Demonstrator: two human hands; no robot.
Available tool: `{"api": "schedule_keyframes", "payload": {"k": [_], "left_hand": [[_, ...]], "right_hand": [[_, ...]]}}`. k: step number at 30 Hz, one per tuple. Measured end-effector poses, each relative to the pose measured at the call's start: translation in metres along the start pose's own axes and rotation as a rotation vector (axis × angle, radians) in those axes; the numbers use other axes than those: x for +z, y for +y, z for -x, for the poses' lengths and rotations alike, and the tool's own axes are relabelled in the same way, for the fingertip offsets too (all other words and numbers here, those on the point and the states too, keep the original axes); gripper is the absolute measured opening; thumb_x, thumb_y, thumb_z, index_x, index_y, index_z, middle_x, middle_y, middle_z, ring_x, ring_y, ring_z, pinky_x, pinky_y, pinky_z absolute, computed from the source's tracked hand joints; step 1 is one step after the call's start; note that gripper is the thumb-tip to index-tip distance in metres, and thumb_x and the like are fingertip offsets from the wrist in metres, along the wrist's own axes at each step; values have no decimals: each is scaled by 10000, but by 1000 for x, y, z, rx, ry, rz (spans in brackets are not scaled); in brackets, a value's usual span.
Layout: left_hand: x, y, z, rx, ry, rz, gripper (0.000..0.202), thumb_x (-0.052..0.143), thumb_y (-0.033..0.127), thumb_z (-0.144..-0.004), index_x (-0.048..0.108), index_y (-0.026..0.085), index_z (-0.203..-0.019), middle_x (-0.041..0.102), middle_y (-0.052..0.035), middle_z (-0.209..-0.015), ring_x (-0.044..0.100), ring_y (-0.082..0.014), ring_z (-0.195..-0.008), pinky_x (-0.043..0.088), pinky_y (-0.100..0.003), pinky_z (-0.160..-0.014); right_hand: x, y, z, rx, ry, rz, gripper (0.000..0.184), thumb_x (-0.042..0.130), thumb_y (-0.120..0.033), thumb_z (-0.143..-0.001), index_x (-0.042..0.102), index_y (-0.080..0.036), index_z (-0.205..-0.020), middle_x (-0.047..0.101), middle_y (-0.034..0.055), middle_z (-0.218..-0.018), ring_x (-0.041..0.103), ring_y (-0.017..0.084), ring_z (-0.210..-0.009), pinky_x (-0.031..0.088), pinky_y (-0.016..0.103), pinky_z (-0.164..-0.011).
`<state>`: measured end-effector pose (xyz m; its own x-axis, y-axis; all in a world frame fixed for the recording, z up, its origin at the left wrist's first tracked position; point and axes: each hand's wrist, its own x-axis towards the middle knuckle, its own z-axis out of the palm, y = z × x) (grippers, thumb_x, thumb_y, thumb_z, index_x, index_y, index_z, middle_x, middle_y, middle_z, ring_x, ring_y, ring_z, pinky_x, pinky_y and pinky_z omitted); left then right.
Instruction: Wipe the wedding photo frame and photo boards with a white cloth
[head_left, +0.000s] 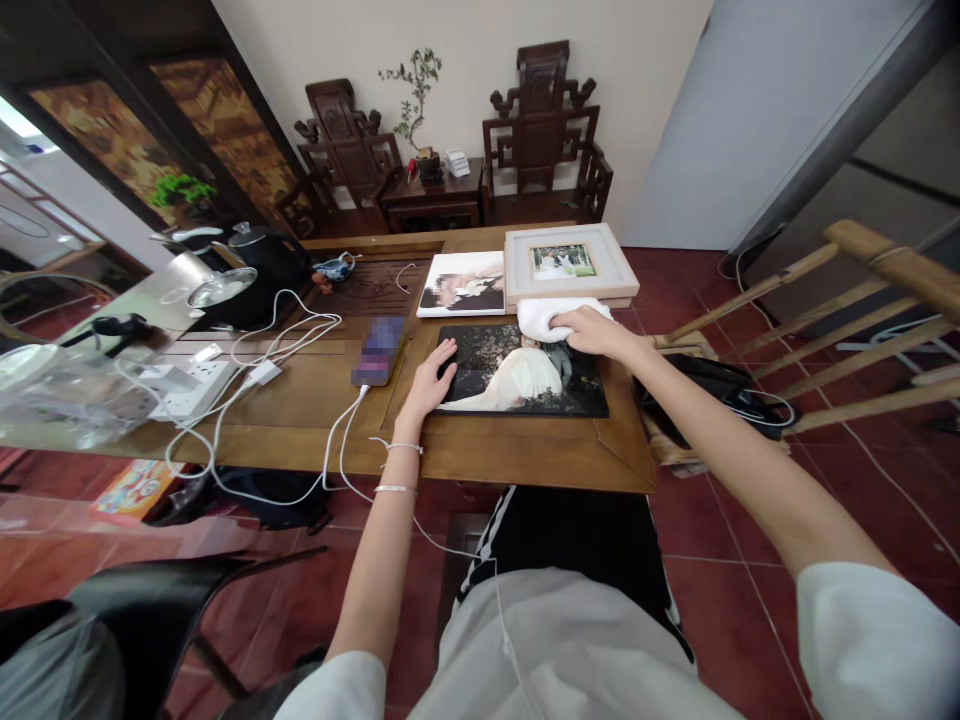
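A dark photo panel (480,350) showing a white gown lies flat near the table's front edge. My left hand (433,380) rests on its left edge, fingers stretched out and holding nothing. A folded white cloth (534,318) is pressed onto the panel's upper right part, and my right hand (589,330) grips it, fingers closed. The cloth covers some of the picture. Just behind the panel lie a white-edged photo book or print (462,284) and a white picture frame (618,262) with a small photo in its middle.
To the left are a phone (379,350) on a charging cable, a white power strip (196,388) with tangled cords, a glass-lidded pot (225,288) and a black kettle (262,255). A wooden chair (885,250) holding a black bag (690,385) stands at the right.
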<state>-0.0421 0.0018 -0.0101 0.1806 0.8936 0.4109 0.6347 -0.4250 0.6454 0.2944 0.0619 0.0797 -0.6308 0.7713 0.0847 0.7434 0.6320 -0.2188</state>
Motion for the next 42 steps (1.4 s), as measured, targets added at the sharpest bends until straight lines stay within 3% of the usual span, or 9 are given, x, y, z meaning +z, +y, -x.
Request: {"api": "schedule_keyframes", "payload": {"k": [5, 10, 14, 17, 21, 26, 34, 38, 42], "left_hand": [[0, 2, -1, -16, 0, 2, 415, 493, 269, -936, 597, 198, -1331, 528, -76, -1477, 443, -219, -1416, 306, -456, -1216], [1, 3, -1, -12, -7, 5, 418, 480, 267, -940, 590, 195, -1337, 520, -83, -1486, 430, -233, -1424, 297, -459, -1219], [1, 2, 0, -13, -3, 9, 416, 478, 281, -943, 591, 189, -1332, 520, -92, -1484, 436, -237, -1421, 302, -459, -1215], [2, 1, 0, -17, -1, 1, 414, 485, 280, -941, 591, 194, -1331, 524, -86, -1482, 441, -228, -1417, 304, -455, -1215], [1, 0, -1, -2, -9, 5, 420, 475, 288, -947, 586, 182, -1338, 515, -100, -1489, 429, -236, -1425, 295, -455, -1218], [1, -3, -1, -9, -50, 2, 453, 443, 310, -966, 541, 192, -1392, 456, -89, -1535, 375, -221, -1457, 258, -450, -1231], [1, -6, 0, -8, -76, -4, 459, 436, 342, -980, 519, 224, -1415, 437, -68, -1550, 341, -217, -1475, 241, -459, -1236], [1, -7, 0, 0, -69, -4, 464, 435, 345, -980, 523, 199, -1411, 445, -93, -1543, 347, -221, -1472, 244, -452, -1235], [2, -7, 0, -5, -66, -3, 452, 418, 334, -986, 525, 217, -1410, 451, -78, -1541, 353, -215, -1469, 242, -455, -1236]], "right_hand": [[14, -22, 27, -21, 8, 27, 589, 418, 22, -687, 708, -156, -1168, 715, 132, -1191, 644, 293, -1118, 442, 369, -967], [30, -68, 93, -51, -27, 0, 645, 425, 31, -645, 675, -178, -1201, 559, 189, -1421, 425, 339, -1395, 313, 630, -1090], [42, -103, 135, -121, -47, -42, 653, 409, 70, -619, 690, -214, -1137, 545, 120, -1455, 333, 336, -1452, 224, 723, -1103], [46, -114, 145, -155, -69, -50, 644, 401, 81, -609, 696, -206, -1104, 514, 99, -1486, 303, 363, -1461, 203, 768, -1083], [43, -109, 127, -118, -52, -49, 649, 421, 64, -619, 688, -209, -1144, 552, 135, -1445, 351, 335, -1443, 245, 711, -1103], [31, -86, 71, -17, -63, -20, 656, 424, 34, -672, 649, -173, -1253, 569, 194, -1407, 383, 323, -1427, 300, 635, -1104], [17, -31, -16, 9, 17, -48, 586, 444, 13, -723, 710, -180, -1208, 716, 91, -1221, 648, 273, -1122, 462, 327, -937], [18, -26, -25, 31, 50, -59, 567, 457, 9, -734, 719, -188, -1197, 717, 84, -1223, 641, 270, -1133, 454, 320, -949], [28, -50, 2, 31, 34, -1, 605, 441, 26, -722, 688, -185, -1232, 665, 136, -1302, 587, 310, -1223, 414, 472, -1032]]}}
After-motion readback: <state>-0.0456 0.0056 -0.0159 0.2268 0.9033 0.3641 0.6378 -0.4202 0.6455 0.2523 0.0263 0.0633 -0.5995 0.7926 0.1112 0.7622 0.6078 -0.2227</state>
